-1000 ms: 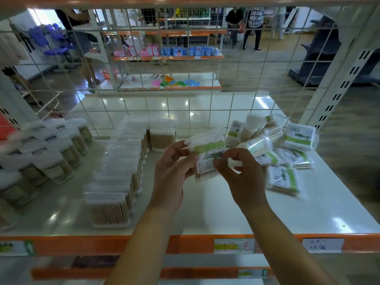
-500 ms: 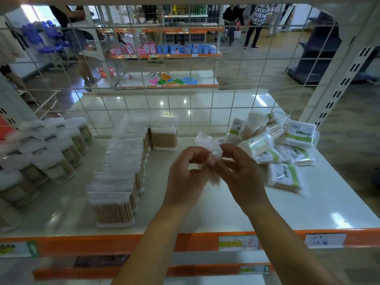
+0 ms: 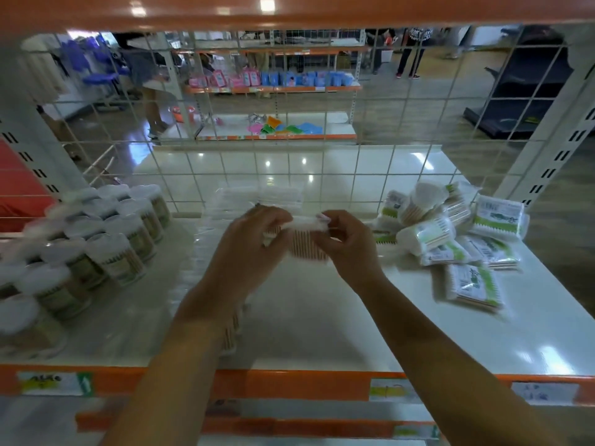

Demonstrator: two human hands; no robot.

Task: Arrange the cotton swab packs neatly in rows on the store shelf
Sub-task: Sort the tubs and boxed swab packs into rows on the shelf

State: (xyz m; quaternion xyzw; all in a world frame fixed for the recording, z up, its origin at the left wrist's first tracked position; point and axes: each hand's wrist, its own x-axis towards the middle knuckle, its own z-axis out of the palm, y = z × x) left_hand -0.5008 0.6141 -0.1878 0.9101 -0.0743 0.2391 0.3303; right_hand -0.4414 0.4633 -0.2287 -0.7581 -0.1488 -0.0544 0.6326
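The white shelf (image 3: 322,333) with an orange front edge carries all the goods, and a wire grid (image 3: 289,149) closes its back. On the left side stand round tubs (image 3: 106,246) of swabs in rows. In the middle, a blurred row of clear boxes (image 3: 257,197) runs from the grid toward the front, partly hidden by the left arm. On the right lies a loose pile (image 3: 450,233) of green-labelled packs, some flat and some leaning on each other. Above the middle of the shelf, the left hand (image 3: 248,249) and the right hand (image 3: 347,246) both grip one pack (image 3: 306,246) between them, fingers curled on its top edge.
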